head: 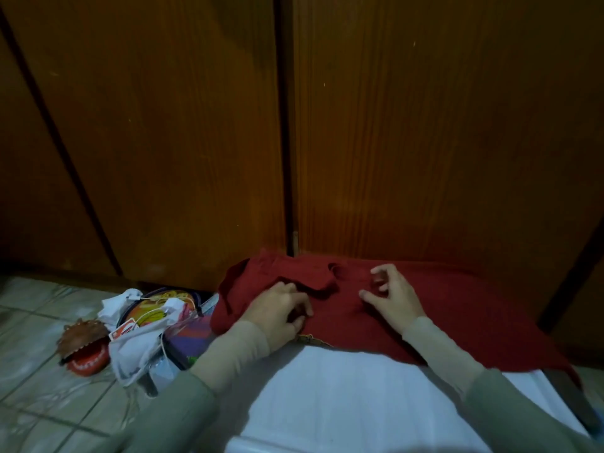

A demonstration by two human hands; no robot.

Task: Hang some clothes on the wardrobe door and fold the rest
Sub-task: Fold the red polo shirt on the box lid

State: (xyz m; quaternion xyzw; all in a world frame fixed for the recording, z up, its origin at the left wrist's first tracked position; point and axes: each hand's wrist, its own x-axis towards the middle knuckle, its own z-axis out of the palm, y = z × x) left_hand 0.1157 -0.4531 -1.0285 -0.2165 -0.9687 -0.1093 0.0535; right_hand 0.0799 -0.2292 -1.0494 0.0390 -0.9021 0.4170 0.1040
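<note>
A red garment (376, 308) lies spread across the far edge of the white bed (359, 397), right up against the foot of the brown wardrobe doors (425, 142). My left hand (281, 310) rests on the garment near its left end, just beside a folded-over flap, with the fingers curled down into the cloth; I cannot tell for sure whether they pinch it. My right hand (392, 297) is over the middle of the garment, fingers loosely bent and spread, the thumb touching the fabric, holding nothing. Off the bed's left side, on the tiled floor (36, 322), lie a crumpled white cloth (130, 354) over some colourful boxes (192, 335), and a toy with red jaws and white teeth (83, 346).
</note>
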